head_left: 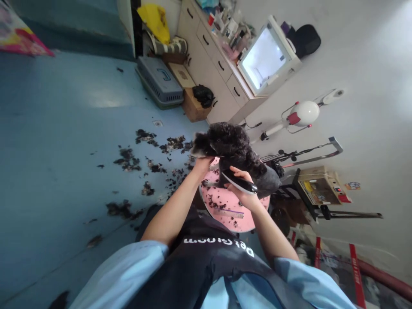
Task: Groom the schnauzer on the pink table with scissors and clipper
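A dark, curly-coated dog (230,141) stands on a round pink grooming table (214,206), its head toward the left and its closer-cut hindquarters toward the right. My left hand (203,165) is closed at the dog's muzzle from below; its fingertips are partly hidden by the fur. In my right hand (246,195) is a black and silver hair clipper (240,182), held against or very near the dog's side. Whether the blade touches the coat I cannot tell. A comb (229,213) and loose dark tufts lie on the tabletop.
Clumps of cut fur (127,159) are scattered over the blue floor (80,141). Beyond the dog stand a pet carrier (160,81), a cardboard box (195,107) and a drawer cabinet (209,64). A white dryer (305,113) and metal arm (334,146) are at the right wall.
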